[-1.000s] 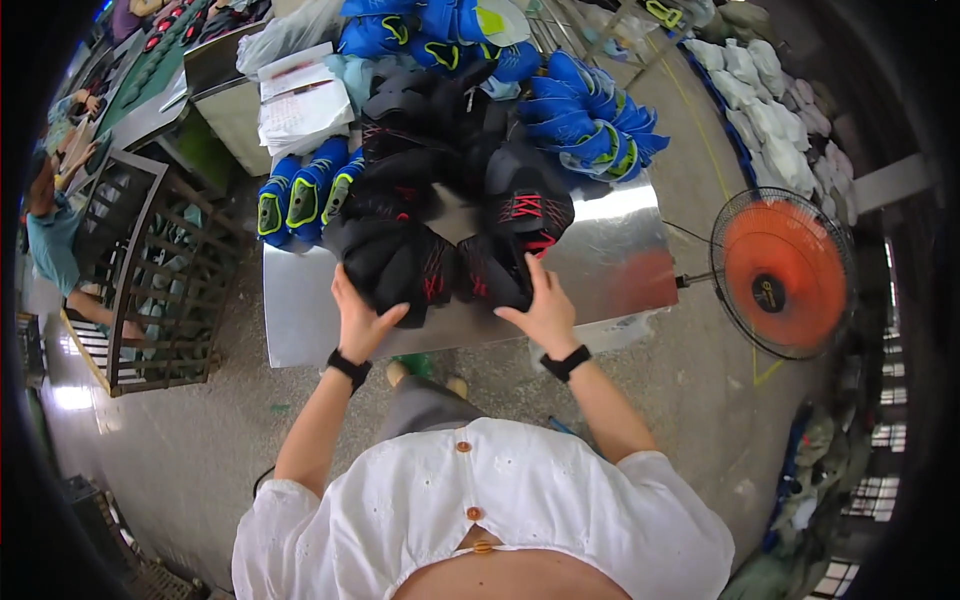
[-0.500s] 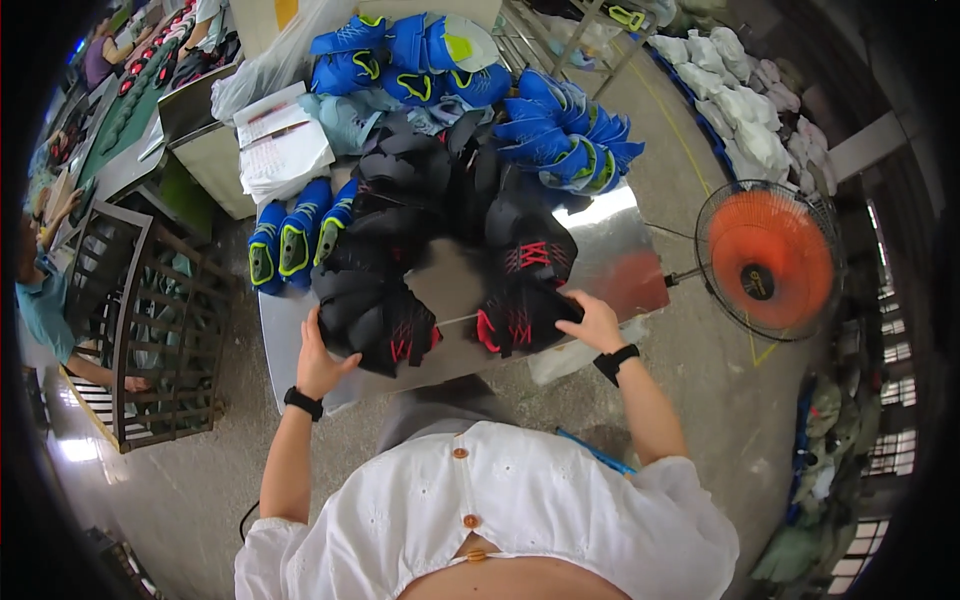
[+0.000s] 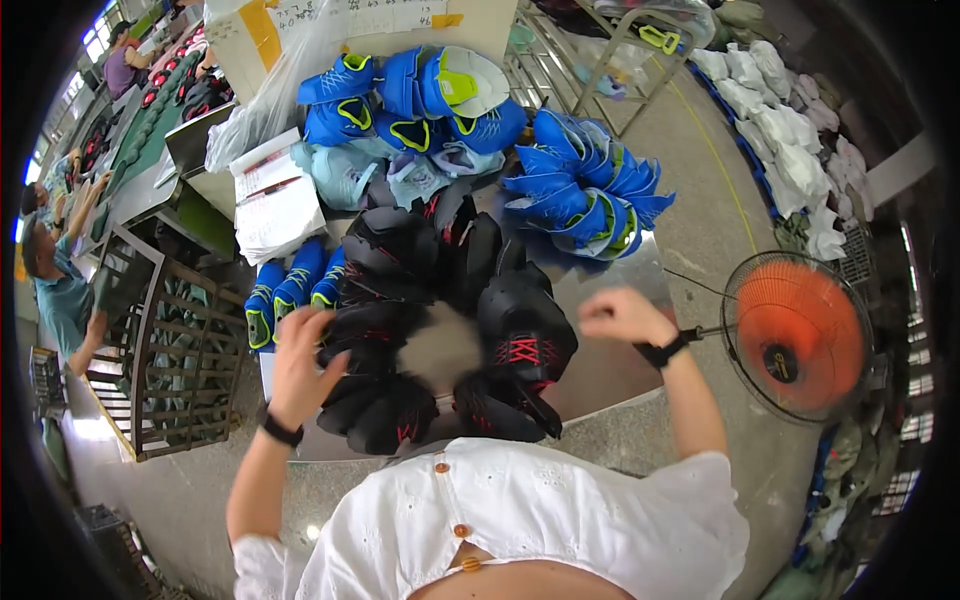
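Black shoe uppers with red laces (image 3: 525, 350) are heaped in a rough ring on a shiny metal table (image 3: 610, 375). My left hand (image 3: 298, 368) is at the left side of the ring, thumb and fingers spread, beside the black uppers (image 3: 375, 415) at its near left. Nothing shows in its grasp. Over the right part of the table my right hand (image 3: 630, 318) hangs apart from the uppers, its fingers smeared by motion. Blue uppers (image 3: 300, 280) lie beyond my left hand, and another blue stack (image 3: 590, 185) sits beyond the right one.
More blue uppers (image 3: 405, 100) rest on pale blue ones (image 3: 340, 175) at the back, beside paper sheets (image 3: 275, 205). An orange fan (image 3: 800, 330) stands right of the table. A slatted crate (image 3: 185, 350) is at the left, near a person (image 3: 65, 285). White bundles (image 3: 780, 135) line the far right.
Both hands have come off the black uppers. My right hand has moved outward and farther from me, and my left hand sits slightly left. The view has shifted, so the table appears lower.
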Tool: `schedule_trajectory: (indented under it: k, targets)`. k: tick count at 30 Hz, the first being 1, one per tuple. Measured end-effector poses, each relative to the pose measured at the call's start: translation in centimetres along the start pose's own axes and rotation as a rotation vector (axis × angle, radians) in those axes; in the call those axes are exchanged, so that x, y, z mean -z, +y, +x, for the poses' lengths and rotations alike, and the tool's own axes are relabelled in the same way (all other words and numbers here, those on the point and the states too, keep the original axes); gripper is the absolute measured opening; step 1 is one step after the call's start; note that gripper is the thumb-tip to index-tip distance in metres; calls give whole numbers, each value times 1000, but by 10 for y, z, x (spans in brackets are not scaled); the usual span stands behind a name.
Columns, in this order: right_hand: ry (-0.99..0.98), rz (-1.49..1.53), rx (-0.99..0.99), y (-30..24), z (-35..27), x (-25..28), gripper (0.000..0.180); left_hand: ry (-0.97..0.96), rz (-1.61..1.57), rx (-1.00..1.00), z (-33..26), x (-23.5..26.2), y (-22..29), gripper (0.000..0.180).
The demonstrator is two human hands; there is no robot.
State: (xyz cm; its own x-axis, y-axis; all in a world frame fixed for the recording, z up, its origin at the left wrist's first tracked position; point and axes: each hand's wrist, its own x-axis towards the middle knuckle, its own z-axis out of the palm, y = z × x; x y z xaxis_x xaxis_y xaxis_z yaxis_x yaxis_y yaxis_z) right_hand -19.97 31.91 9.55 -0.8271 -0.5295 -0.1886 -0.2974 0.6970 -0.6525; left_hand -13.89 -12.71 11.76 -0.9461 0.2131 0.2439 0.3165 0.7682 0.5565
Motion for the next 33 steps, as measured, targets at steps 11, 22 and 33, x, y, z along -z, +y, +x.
schedule_trajectory:
  k: [11,22,33]
  targets:
    - [285,-439,526,-2,196,-61,24,-241,911,-445,172,-136,-19,15]
    - [275,-479,322,22,108,-21,20,-392,1125,-187,182,-86,-38,21]
    - [394,-647,369,4,113,-71,18,-390,545,-391,162,-209,-2,33]
